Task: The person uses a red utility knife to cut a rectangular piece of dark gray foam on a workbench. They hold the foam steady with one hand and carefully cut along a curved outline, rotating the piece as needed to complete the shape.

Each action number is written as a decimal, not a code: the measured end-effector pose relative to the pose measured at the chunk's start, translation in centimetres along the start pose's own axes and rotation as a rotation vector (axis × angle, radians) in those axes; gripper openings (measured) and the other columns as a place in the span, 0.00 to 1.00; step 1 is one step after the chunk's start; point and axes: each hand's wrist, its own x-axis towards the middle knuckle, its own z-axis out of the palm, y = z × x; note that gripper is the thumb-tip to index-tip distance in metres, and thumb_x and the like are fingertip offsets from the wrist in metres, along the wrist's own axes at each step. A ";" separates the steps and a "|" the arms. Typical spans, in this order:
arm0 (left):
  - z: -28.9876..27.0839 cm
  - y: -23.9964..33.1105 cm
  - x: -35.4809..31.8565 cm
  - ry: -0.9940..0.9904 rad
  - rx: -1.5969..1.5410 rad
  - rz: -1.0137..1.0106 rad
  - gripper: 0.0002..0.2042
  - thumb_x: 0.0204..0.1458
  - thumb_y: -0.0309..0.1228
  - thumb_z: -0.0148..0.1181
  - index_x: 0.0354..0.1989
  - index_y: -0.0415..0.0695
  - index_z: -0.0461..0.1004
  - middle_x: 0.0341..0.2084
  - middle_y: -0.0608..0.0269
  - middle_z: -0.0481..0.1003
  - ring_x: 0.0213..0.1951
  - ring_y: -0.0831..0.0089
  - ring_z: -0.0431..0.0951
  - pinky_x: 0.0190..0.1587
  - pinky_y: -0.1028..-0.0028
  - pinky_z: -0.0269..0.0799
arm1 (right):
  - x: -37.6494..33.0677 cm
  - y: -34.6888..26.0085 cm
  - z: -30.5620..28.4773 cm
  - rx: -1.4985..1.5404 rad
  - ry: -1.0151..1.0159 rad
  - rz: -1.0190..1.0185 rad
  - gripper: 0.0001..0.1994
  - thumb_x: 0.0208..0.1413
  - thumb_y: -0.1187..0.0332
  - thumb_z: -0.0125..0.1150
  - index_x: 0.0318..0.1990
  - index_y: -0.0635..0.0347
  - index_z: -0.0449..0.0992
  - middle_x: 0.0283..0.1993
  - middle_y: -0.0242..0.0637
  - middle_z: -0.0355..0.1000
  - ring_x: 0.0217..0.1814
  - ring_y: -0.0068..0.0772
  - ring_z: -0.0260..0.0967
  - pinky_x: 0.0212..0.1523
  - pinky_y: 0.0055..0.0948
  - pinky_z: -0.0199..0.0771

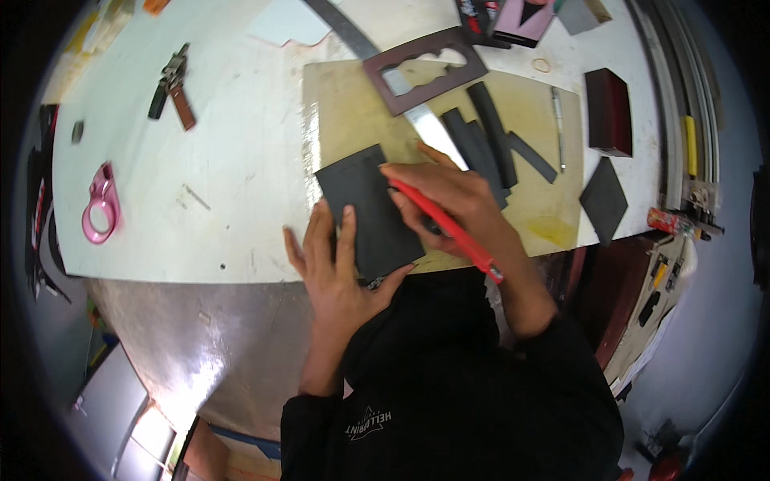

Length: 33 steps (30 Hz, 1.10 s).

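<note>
A dark grey rectangular sheet [369, 208] lies on a yellowish cutting mat [353, 104] near the table's front edge. My left hand [333, 268] presses flat on the sheet's lower left part, fingers spread. My right hand [449, 200] grips a red utility knife [453, 232], its tip touching the sheet's right edge near the top. Several cut dark strips [489, 136] lie on the mat just beyond my right hand.
A dark red template with cut-outs [425, 68] and a metal ruler [425, 120] lie behind the sheet. A pen [557, 128], a dark red block [608, 112] and a dark diamond-shaped piece [603, 199] sit to the right. Pink tape dispenser [100, 204] and pliers [172, 84] lie left.
</note>
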 end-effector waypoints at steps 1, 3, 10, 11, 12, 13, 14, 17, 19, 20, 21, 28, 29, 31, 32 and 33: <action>0.0 -0.1 0.1 0.003 -0.003 0.007 0.51 0.39 0.57 0.78 0.71 0.42 0.65 0.68 0.38 0.62 0.72 0.47 0.62 0.75 0.38 0.36 | 0.1 -0.2 0.0 0.024 0.007 0.013 0.32 0.46 0.81 0.70 0.64 0.60 0.73 0.37 0.35 0.81 0.43 0.38 0.82 0.75 0.55 0.60; 0.3 -0.3 0.1 0.012 -0.011 0.008 0.52 0.38 0.58 0.78 0.71 0.43 0.66 0.68 0.39 0.63 0.71 0.47 0.63 0.74 0.38 0.36 | 0.1 -0.4 -0.1 0.029 0.003 0.035 0.31 0.46 0.82 0.69 0.62 0.60 0.74 0.33 0.32 0.79 0.40 0.35 0.81 0.74 0.53 0.62; 0.5 -0.4 -0.1 0.044 -0.004 0.011 0.51 0.38 0.59 0.78 0.70 0.43 0.68 0.67 0.40 0.65 0.71 0.48 0.65 0.74 0.38 0.36 | 0.3 -0.3 -0.1 0.010 -0.024 0.016 0.30 0.45 0.83 0.68 0.61 0.62 0.74 0.30 0.31 0.77 0.38 0.36 0.81 0.73 0.54 0.64; 0.6 -0.4 0.0 0.048 -0.006 0.009 0.51 0.38 0.59 0.78 0.70 0.43 0.68 0.67 0.40 0.65 0.71 0.48 0.65 0.74 0.38 0.36 | 0.3 -0.3 -0.1 0.003 -0.026 0.010 0.31 0.44 0.83 0.68 0.61 0.62 0.74 0.30 0.32 0.78 0.38 0.37 0.81 0.73 0.54 0.64; 0.7 -0.4 -0.1 0.053 -0.007 0.007 0.51 0.38 0.59 0.78 0.70 0.43 0.68 0.66 0.40 0.66 0.70 0.48 0.65 0.74 0.38 0.36 | 0.4 -0.4 -0.2 -0.004 -0.027 0.004 0.31 0.44 0.83 0.68 0.61 0.63 0.74 0.31 0.32 0.78 0.39 0.38 0.81 0.72 0.55 0.65; 0.8 -0.4 -0.1 0.055 -0.008 0.006 0.51 0.38 0.59 0.77 0.70 0.43 0.68 0.66 0.40 0.66 0.70 0.48 0.65 0.74 0.38 0.35 | 0.3 -0.4 -0.1 -0.011 -0.028 -0.002 0.31 0.43 0.84 0.69 0.61 0.63 0.74 0.31 0.32 0.78 0.39 0.38 0.81 0.72 0.55 0.65; 0.8 -0.4 0.0 0.057 -0.009 0.007 0.51 0.38 0.59 0.77 0.70 0.44 0.68 0.66 0.40 0.66 0.70 0.48 0.65 0.74 0.38 0.35 | 0.3 -0.3 0.0 -0.021 -0.017 -0.001 0.31 0.43 0.84 0.69 0.61 0.63 0.74 0.31 0.33 0.79 0.40 0.39 0.82 0.72 0.55 0.65; 0.9 -0.4 0.0 0.066 -0.010 0.009 0.50 0.38 0.60 0.77 0.70 0.44 0.69 0.66 0.41 0.66 0.70 0.49 0.65 0.75 0.38 0.35 | 0.1 -0.4 0.3 -0.037 0.000 0.002 0.31 0.43 0.84 0.69 0.60 0.64 0.74 0.33 0.35 0.80 0.42 0.42 0.83 0.72 0.56 0.65; 1.0 -0.5 0.0 0.074 -0.014 0.008 0.50 0.38 0.60 0.77 0.69 0.44 0.69 0.66 0.42 0.67 0.70 0.49 0.65 0.75 0.38 0.34 | 0.2 -0.7 0.1 -0.028 -0.012 0.006 0.31 0.43 0.83 0.70 0.60 0.64 0.74 0.35 0.36 0.81 0.44 0.43 0.83 0.71 0.56 0.66; 1.1 -0.5 0.0 0.078 -0.015 0.007 0.50 0.38 0.60 0.77 0.69 0.44 0.69 0.66 0.42 0.67 0.70 0.49 0.66 0.75 0.38 0.34 | 0.2 -0.8 0.2 -0.038 -0.005 0.003 0.31 0.43 0.83 0.70 0.60 0.64 0.74 0.35 0.37 0.81 0.44 0.43 0.83 0.71 0.56 0.66; 1.1 -0.5 0.0 0.084 -0.016 0.007 0.50 0.38 0.60 0.77 0.69 0.44 0.69 0.66 0.42 0.67 0.70 0.49 0.66 0.75 0.38 0.34 | 0.2 -0.8 0.3 -0.048 0.002 0.000 0.31 0.43 0.83 0.70 0.60 0.64 0.74 0.35 0.37 0.81 0.43 0.43 0.83 0.71 0.56 0.66; 1.0 -0.5 0.0 0.081 -0.014 0.003 0.50 0.38 0.61 0.77 0.69 0.45 0.69 0.66 0.43 0.67 0.70 0.50 0.66 0.75 0.39 0.33 | 0.4 -1.4 1.1 -0.122 0.112 0.027 0.17 0.55 0.82 0.68 0.53 0.63 0.82 0.32 0.38 0.83 0.30 0.28 0.83 0.66 0.44 0.75; 1.1 -0.5 0.0 0.082 -0.020 0.004 0.50 0.38 0.61 0.77 0.69 0.45 0.70 0.66 0.43 0.67 0.70 0.50 0.66 0.75 0.39 0.33 | 0.4 -1.4 1.2 -0.119 0.118 0.030 0.17 0.55 0.82 0.68 0.53 0.63 0.82 0.32 0.38 0.83 0.30 0.28 0.83 0.66 0.44 0.75; 1.2 -0.6 -0.1 0.084 -0.025 0.004 0.50 0.38 0.61 0.77 0.69 0.45 0.70 0.66 0.43 0.67 0.70 0.50 0.66 0.75 0.39 0.33 | 0.2 -1.4 1.3 -0.113 0.131 0.038 0.17 0.55 0.82 0.67 0.53 0.64 0.82 0.33 0.38 0.84 0.31 0.29 0.84 0.66 0.45 0.75; 1.2 -0.6 -0.1 0.083 -0.023 0.003 0.50 0.38 0.61 0.77 0.69 0.45 0.70 0.66 0.43 0.67 0.70 0.50 0.66 0.75 0.39 0.33 | 0.2 -1.4 1.4 -0.108 0.138 0.033 0.17 0.55 0.82 0.67 0.53 0.64 0.82 0.33 0.39 0.84 0.32 0.30 0.84 0.66 0.45 0.75; 1.2 -0.6 -0.1 0.083 -0.021 0.002 0.50 0.38 0.61 0.77 0.69 0.45 0.70 0.66 0.43 0.67 0.70 0.50 0.66 0.75 0.39 0.33 | 0.2 -1.4 1.5 -0.103 0.144 0.029 0.17 0.55 0.82 0.68 0.53 0.64 0.82 0.34 0.39 0.84 0.32 0.30 0.84 0.66 0.45 0.75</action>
